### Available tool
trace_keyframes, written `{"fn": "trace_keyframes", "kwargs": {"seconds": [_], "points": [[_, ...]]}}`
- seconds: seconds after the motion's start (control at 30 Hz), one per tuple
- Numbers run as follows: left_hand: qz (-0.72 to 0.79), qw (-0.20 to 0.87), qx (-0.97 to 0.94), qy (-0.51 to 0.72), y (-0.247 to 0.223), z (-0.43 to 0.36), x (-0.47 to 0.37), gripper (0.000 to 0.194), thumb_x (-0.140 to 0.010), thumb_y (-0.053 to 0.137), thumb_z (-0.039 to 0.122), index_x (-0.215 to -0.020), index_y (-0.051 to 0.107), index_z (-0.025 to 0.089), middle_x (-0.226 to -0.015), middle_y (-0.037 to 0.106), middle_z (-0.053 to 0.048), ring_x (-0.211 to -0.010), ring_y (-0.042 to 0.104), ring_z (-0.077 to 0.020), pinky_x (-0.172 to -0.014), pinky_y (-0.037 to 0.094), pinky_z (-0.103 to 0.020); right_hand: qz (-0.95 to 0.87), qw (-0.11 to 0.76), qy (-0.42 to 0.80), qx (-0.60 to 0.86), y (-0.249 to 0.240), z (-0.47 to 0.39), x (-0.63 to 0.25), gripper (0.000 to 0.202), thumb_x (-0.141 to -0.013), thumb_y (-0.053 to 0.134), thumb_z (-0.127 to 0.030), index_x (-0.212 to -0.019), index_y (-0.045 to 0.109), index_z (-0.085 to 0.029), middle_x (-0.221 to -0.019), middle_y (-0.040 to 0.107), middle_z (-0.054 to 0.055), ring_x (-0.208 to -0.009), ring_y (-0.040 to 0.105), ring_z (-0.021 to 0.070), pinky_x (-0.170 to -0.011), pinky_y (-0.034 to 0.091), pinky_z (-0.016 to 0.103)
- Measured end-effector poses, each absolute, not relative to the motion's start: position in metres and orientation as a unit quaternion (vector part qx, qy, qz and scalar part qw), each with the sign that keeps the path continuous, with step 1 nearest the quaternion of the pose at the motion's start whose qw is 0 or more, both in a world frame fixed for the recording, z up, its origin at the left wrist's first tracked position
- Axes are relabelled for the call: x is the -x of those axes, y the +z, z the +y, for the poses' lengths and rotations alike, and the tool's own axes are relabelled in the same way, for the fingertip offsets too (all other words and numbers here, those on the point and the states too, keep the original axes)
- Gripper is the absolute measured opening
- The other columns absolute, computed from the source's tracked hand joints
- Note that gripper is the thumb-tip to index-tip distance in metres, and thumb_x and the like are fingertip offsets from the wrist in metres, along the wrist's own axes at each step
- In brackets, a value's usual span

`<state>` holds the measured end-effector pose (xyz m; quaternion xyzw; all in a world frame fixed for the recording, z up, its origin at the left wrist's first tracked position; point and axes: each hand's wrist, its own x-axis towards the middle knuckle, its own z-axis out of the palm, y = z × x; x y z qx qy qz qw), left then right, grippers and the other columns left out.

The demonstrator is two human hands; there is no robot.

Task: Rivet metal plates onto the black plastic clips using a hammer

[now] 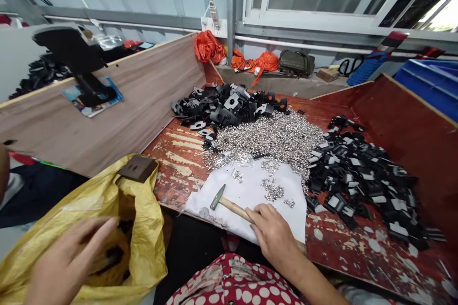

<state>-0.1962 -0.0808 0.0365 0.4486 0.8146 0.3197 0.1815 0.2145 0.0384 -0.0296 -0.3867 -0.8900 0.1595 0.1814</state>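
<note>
My right hand (271, 229) is wrapped round the wooden handle of a small hammer (234, 208), which lies over a white cloth (252, 178) with its head pointing left. On the cloth are small shiny metal rivet-like pieces (273, 190) in loose clusters. My left hand (73, 258), slightly blurred, reaches over a yellow sack (145, 219) with its fingers stretched out, and nothing shows between them. Inside the sack some dark pieces (110, 258) are visible but smeared. A brown block (138, 167) rests on the sack's far rim.
Behind the cloth spreads a large heap of the metal pieces (272, 138). Black plates (229, 105) are piled at the back, and black parts with pale patches (358, 171) on the right. A wooden side board (139, 105) borders the left; a blue crate (432, 83) stands far right.
</note>
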Motion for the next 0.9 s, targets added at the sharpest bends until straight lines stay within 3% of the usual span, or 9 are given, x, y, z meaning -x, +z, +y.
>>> {"fn": "trace_keyframes", "kwargs": {"seconds": [0.1, 0.2, 0.3, 0.43, 0.5, 0.57, 0.73, 0.83, 0.9], "points": [[0.698, 0.423, -0.303, 0.491, 0.044, -0.001, 0.152, 0.045, -0.063, 0.087, 0.052, -0.090, 0.074, 0.018, -0.087, 0.075, -0.008, -0.080, 0.068, -0.0246, -0.067, 0.057, -0.030, -0.883, 0.186, 0.167, 0.396, -0.030, 0.039, -0.215, 0.041, -0.094, 0.049, -0.006, -0.132, 0.059, -0.019, -0.102, 0.060, 0.009, -0.091, 0.055, 0.0244, -0.078, 0.052, 0.038], [0.590, 0.532, -0.245, 0.556, 0.045, 0.098, 0.115, 0.042, -0.073, 0.085, 0.037, -0.107, 0.069, 0.018, -0.063, 0.061, 0.002, -0.051, 0.054, -0.0110, -0.044, 0.042, -0.018, -0.873, 0.184, 0.190, 0.410, -0.029, 0.037, -0.215, 0.042, -0.094, 0.049, -0.006, -0.131, 0.059, -0.022, -0.104, 0.059, 0.008, -0.093, 0.055, 0.0243, -0.079, 0.050, 0.038], [0.584, 0.563, -0.212, 0.545, 0.038, 0.191, 0.092, 0.019, -0.092, 0.070, 0.032, -0.102, 0.067, 0.016, -0.067, 0.059, 0.004, -0.051, 0.053, -0.0075, -0.046, 0.043, -0.016, -0.859, 0.172, 0.219, 0.429, -0.023, 0.034, -0.214, 0.041, -0.093, 0.051, -0.005, -0.128, 0.060, -0.025, -0.106, 0.058, 0.007, -0.096, 0.054, 0.0238, -0.080, 0.049, 0.038], [0.623, 0.575, -0.181, 0.498, 0.018, 0.261, 0.075, 0.026, -0.098, 0.064, 0.035, -0.115, 0.064, 0.015, -0.100, 0.068, -0.005, -0.074, 0.066, -0.0151, -0.062, 0.058, -0.030, -0.846, 0.161, 0.247, 0.444, -0.017, 0.035, -0.214, 0.040, -0.091, 0.054, -0.003, -0.122, 0.060, -0.027, -0.106, 0.058, 0.005, -0.098, 0.053, 0.0237, -0.082, 0.047, 0.037], [0.627, 0.574, -0.182, 0.495, 0.009, 0.263, 0.074, 0.029, -0.097, 0.065, 0.034, -0.118, 0.063, 0.015, -0.108, 0.068, -0.007, -0.083, 0.068, -0.0177, -0.068, 0.060, -0.034, -0.843, 0.159, 0.252, 0.448, -0.017, 0.037, -0.213, 0.041, -0.091, 0.054, -0.003, -0.123, 0.059, -0.028, -0.106, 0.058, 0.005, -0.099, 0.053, 0.0237, -0.082, 0.047, 0.037], [0.616, 0.570, -0.194, 0.508, 0.005, 0.248, 0.080, 0.024, -0.097, 0.064, 0.033, -0.113, 0.064, 0.015, -0.096, 0.067, -0.003, -0.070, 0.064, -0.0135, -0.059, 0.057, -0.028, -0.845, 0.155, 0.252, 0.446, -0.020, 0.038, -0.212, 0.044, -0.091, 0.052, -0.003, -0.126, 0.058, -0.028, -0.108, 0.058, 0.005, -0.099, 0.053, 0.0238, -0.083, 0.047, 0.038], [0.533, 0.575, -0.262, 0.563, 0.022, 0.167, 0.118, 0.027, -0.087, 0.076, 0.043, -0.085, 0.063, 0.019, -0.048, 0.037, 0.011, -0.037, 0.026, -0.0066, -0.034, 0.024, -0.016, -0.863, 0.121, 0.238, 0.428, -0.021, 0.038, -0.215, 0.044, -0.092, 0.052, -0.004, -0.129, 0.057, -0.026, -0.112, 0.059, 0.006, -0.100, 0.054, 0.0245, -0.084, 0.046, 0.038], [0.504, 0.580, -0.287, 0.572, 0.031, 0.111, 0.143, 0.046, -0.071, 0.084, 0.058, -0.089, 0.067, 0.020, -0.050, 0.045, 0.007, -0.042, 0.033, -0.0083, -0.037, 0.032, -0.018, -0.887, 0.070, 0.228, 0.395, -0.010, 0.051, -0.219, 0.034, -0.090, 0.061, -0.009, -0.121, 0.061, -0.024, -0.108, 0.062, 0.005, -0.096, 0.057, 0.0233, -0.079, 0.045, 0.035], [0.532, 0.577, -0.299, 0.542, 0.026, 0.076, 0.152, 0.052, -0.068, 0.084, 0.064, -0.089, 0.071, 0.019, -0.064, 0.058, 0.000, -0.053, 0.049, -0.0127, -0.047, 0.046, -0.022, -0.910, 0.026, 0.210, 0.356, 0.005, 0.072, -0.214, 0.011, -0.094, 0.064, -0.019, -0.103, 0.067, -0.023, -0.093, 0.063, 0.002, -0.083, 0.057, 0.0204, -0.071, 0.043, 0.032]]}}
